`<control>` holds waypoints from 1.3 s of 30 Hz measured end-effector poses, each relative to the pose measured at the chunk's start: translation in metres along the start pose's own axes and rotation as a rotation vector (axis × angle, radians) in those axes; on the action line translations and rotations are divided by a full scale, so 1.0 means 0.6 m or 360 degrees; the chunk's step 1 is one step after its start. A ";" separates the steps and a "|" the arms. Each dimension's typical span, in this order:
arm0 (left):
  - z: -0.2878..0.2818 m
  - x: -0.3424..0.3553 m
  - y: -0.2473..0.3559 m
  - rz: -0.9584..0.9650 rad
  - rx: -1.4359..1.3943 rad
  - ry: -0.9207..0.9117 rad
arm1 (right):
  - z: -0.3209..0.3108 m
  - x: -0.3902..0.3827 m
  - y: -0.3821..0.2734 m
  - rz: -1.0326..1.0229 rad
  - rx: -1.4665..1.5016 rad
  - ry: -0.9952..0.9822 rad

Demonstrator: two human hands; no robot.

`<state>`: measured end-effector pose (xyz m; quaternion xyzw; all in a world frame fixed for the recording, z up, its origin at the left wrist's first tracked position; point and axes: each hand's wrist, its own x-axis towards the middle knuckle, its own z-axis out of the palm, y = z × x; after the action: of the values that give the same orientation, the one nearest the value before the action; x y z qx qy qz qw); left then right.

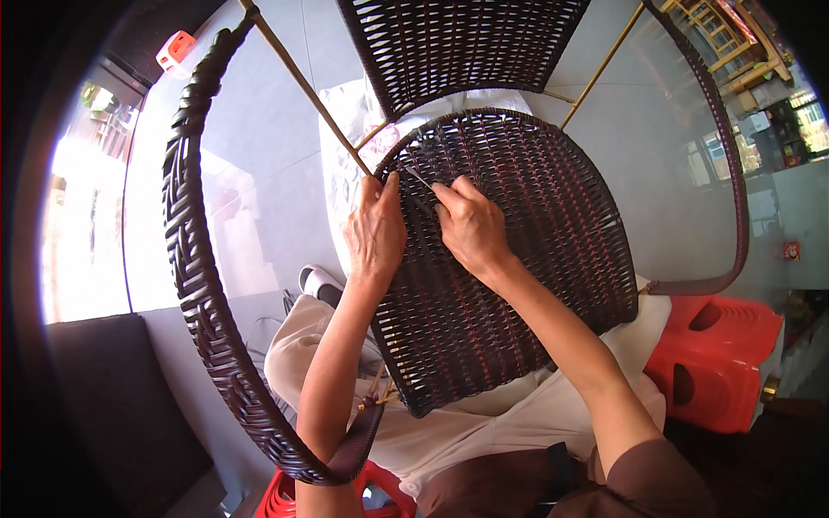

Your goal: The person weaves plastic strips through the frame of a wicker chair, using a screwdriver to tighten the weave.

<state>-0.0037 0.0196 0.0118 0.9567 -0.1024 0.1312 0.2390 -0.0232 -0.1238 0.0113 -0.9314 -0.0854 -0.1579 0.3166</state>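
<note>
- Brown sleeve [661,479] was seen nearest, at the lower right.
- Dark woven seat [527,233] was positioned over beige trousers [471,436].
- Slim metal tool [418,177] was gripped in the right hand [472,226], its tip directed at the seat's upper left.
- Left hand [376,231] was curled at the seat's rim; whether anything was pinched cannot be told.
- Pink print [380,141] on white sheeting [338,129] was too unclear to be read.

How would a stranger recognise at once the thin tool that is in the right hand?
In the middle, find the big dark woven chair seat. Toward its upper left, the right hand holds the thin tool, which points up and left. Its pale grey, metallic look sets it apart from the dark weave.
</note>
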 end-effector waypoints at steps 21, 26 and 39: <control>0.005 -0.006 -0.003 -0.0024 -0.0015 -0.0069 | -0.077 0.078 -0.001 -0.0501 -0.0724 -0.0502; 0.003 -0.002 0.004 -0.0035 -0.0074 0.0029 | -0.072 0.076 0.011 -0.0498 -0.0656 -0.0435; 0.009 -0.002 -0.002 -0.0007 0.0060 -0.0031 | -0.072 0.127 0.042 -0.0669 -0.0552 -0.0535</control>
<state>-0.0034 0.0181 0.0063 0.9624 -0.1002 0.1233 0.2201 0.0444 -0.1656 0.0559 -0.9465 -0.2988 -0.0760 0.0949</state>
